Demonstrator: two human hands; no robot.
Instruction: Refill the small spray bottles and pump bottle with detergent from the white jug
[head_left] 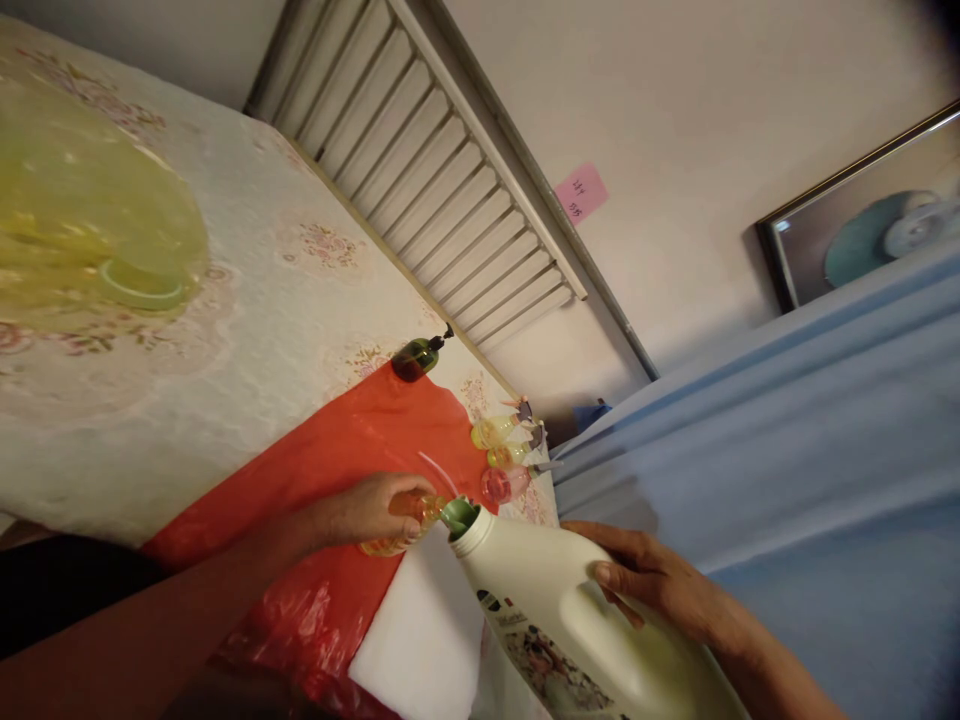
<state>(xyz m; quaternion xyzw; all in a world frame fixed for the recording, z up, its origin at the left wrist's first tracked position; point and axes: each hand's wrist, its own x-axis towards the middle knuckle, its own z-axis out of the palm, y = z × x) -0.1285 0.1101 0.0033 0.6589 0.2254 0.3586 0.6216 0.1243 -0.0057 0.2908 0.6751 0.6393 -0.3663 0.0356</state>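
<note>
At lower centre of the frame, the right hand (649,580) grips a tilted white jug (559,610), its spout beside a small amber bottle (405,525) clasped in the left hand (375,510) above a red plastic sheet (337,460) on the worktop (247,330).

Small bottles (504,455) crowd table edge beyond jug (570,620); bare tablecloth (247,330) left gives room.

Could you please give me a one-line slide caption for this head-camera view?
Right hand tilts a white jug toward a small clear bottle held by the left hand.
</note>
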